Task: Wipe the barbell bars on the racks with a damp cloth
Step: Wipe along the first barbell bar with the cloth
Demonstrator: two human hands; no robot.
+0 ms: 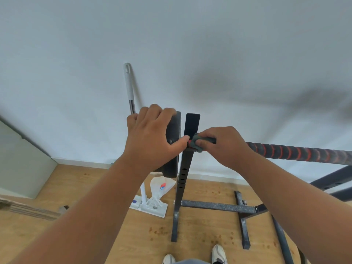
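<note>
Head view: barbell bar (297, 151) runs left-right, level.

This looks like a room in a home set up as a small gym. A black metal rack (183, 174) stands on a wooden floor (91, 187) and holds a barbell bar (297, 152) wrapped in black and red, with a black weight plate (173, 149) on its end. The wall (171, 44) behind is plain white. A mop (131, 96) leans against it, like in a house.
</note>
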